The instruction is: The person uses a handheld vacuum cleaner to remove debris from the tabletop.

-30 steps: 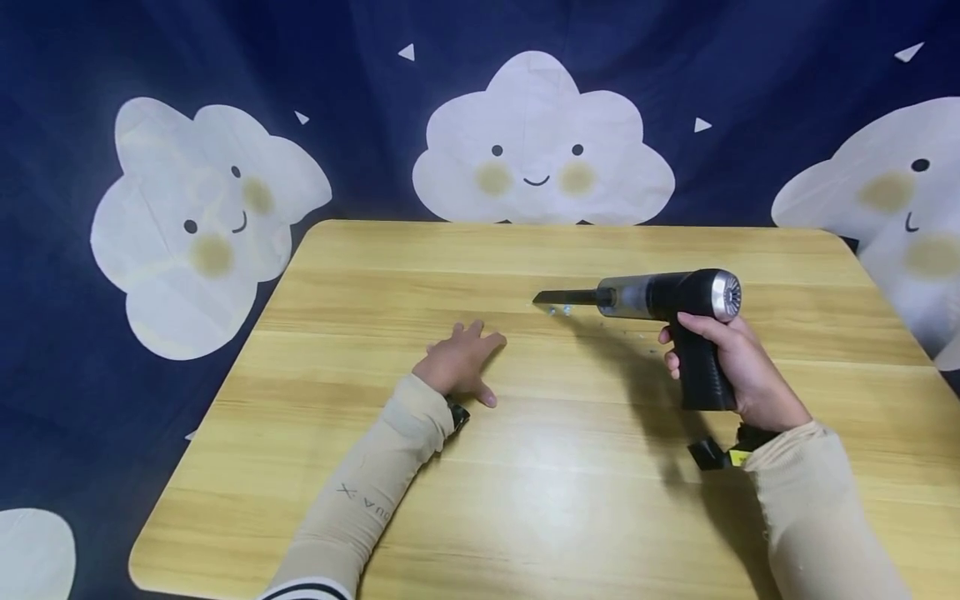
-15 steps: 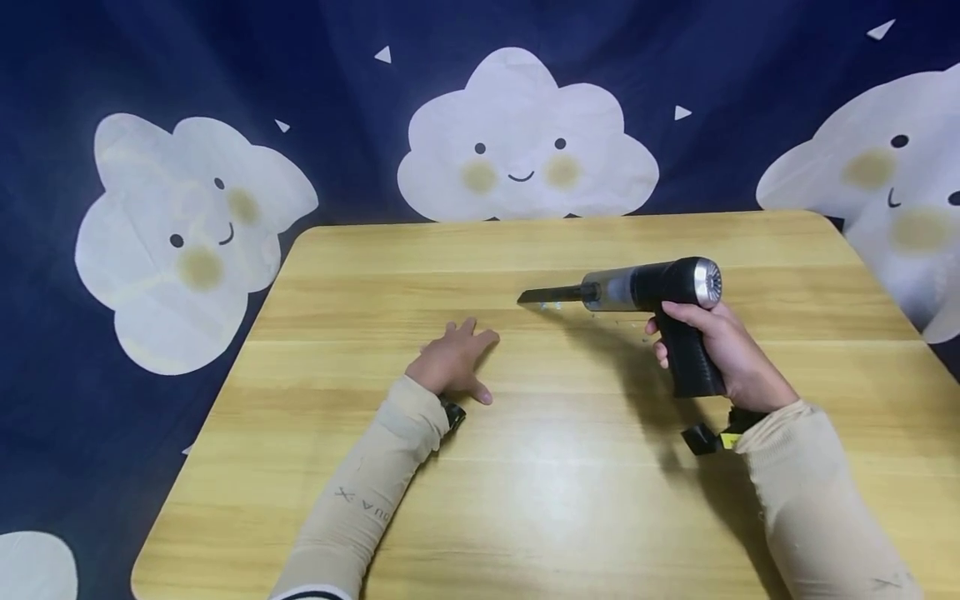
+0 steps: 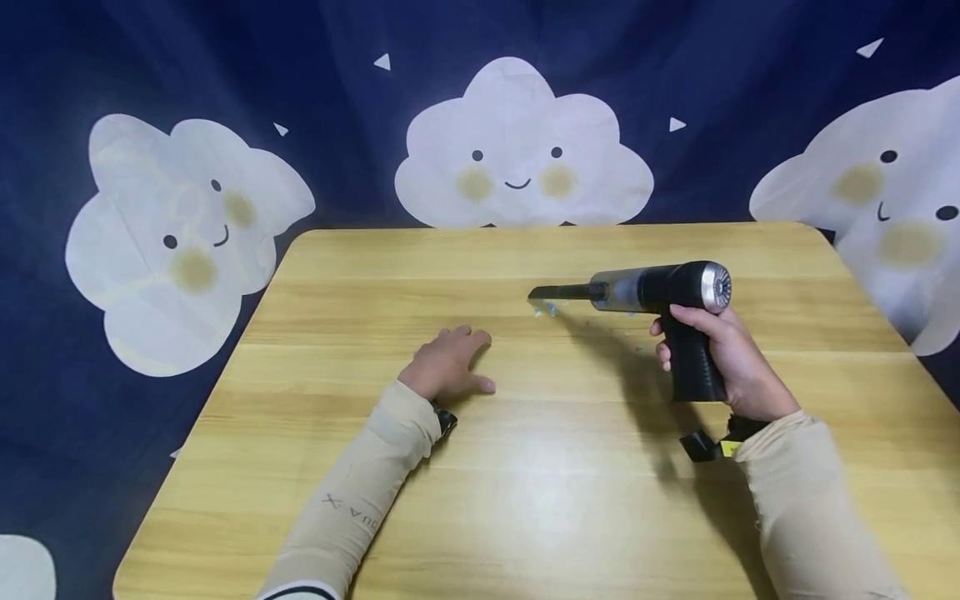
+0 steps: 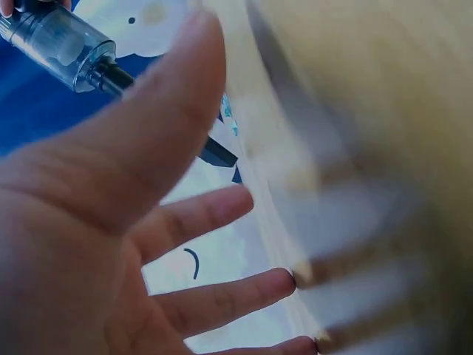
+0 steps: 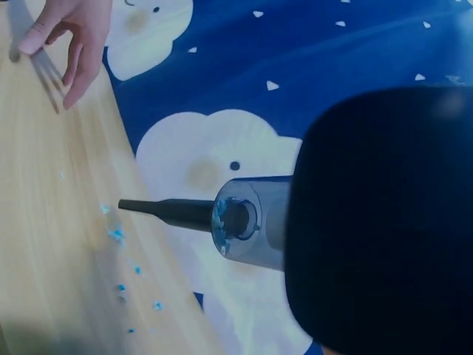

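My right hand (image 3: 738, 367) grips the black pistol handle of a handheld vacuum cleaner (image 3: 678, 287), thumb near the back of its body. The narrow black nozzle (image 5: 170, 211) points left, its tip close over the tabletop beside small blue scraps (image 5: 116, 234). Inside the clear dust cup (image 5: 251, 222) some blue bits show behind the nozzle. My left hand (image 3: 447, 363) rests on the table left of the nozzle, fingers spread and holding nothing. In the left wrist view, fingertips (image 4: 277, 282) of that hand meet the wooden surface.
The light wooden table (image 3: 337, 467) has rounded corners. More blue crumbs (image 5: 157, 305) lie scattered under the vacuum's body. Behind the table hangs a dark blue curtain (image 3: 345, 125) printed with white smiling clouds.
The vacuum shifts slightly left with the whole view, then a little right again, its nozzle staying by the scraps. My left hand's fingers draw slightly closer together; the head view shifts a little.
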`<state>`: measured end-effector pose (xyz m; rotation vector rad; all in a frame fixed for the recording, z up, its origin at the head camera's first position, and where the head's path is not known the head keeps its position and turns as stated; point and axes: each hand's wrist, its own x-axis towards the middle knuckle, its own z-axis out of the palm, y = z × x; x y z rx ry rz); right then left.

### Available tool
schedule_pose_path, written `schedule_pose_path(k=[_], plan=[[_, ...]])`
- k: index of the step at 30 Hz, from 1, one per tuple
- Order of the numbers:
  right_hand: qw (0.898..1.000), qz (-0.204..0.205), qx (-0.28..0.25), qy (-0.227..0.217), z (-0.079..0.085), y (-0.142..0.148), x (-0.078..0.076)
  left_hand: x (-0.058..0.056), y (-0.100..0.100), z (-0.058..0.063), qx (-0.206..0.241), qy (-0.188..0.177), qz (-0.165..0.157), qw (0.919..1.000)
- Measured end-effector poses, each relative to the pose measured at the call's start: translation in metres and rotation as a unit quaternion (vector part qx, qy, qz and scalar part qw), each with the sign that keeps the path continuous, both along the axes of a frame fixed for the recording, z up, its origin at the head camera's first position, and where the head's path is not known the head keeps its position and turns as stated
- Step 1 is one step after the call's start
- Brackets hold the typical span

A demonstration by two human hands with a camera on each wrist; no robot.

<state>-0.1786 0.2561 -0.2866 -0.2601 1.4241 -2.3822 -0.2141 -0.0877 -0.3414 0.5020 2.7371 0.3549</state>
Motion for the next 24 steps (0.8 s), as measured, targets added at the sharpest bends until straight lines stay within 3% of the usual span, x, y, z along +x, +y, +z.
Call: schedule_pose_path(k=[5, 10, 13, 15, 19, 22, 24], plan=[[0.999, -0.019, 0.025, 0.027, 0.009, -0.001, 0.005, -0.003, 0.008, 0.005, 0.089, 0.026, 0.009, 0.9956], [0.996, -0.038, 0.080, 0.030, 0.014, -0.004, 0.012, -0.001, 0.012, 0.005, 0.138, 0.020, 0.018, 0.9901], [0.992, -0.049, 0.109, 0.036, 0.017, -0.003, 0.015, -0.001, 0.012, 0.003, 0.176, 0.043, 0.032, 0.9829], [0.991, -0.051, 0.117, 0.042, 0.020, 0.000, 0.016, -0.001, 0.013, 0.003, 0.213, 0.067, 0.043, 0.9738], [0.991, -0.041, 0.120, 0.052, 0.023, 0.004, 0.017, -0.002, 0.012, 0.002, 0.318, 0.072, 0.054, 0.9438], [0.989, -0.031, 0.134, 0.048, 0.024, 0.007, 0.018, -0.002, 0.007, 0.004, 0.395, 0.002, 0.019, 0.9186], [0.987, -0.028, 0.150, 0.042, 0.024, 0.009, 0.018, -0.002, 0.001, 0.006, 0.418, -0.069, -0.035, 0.9049]])
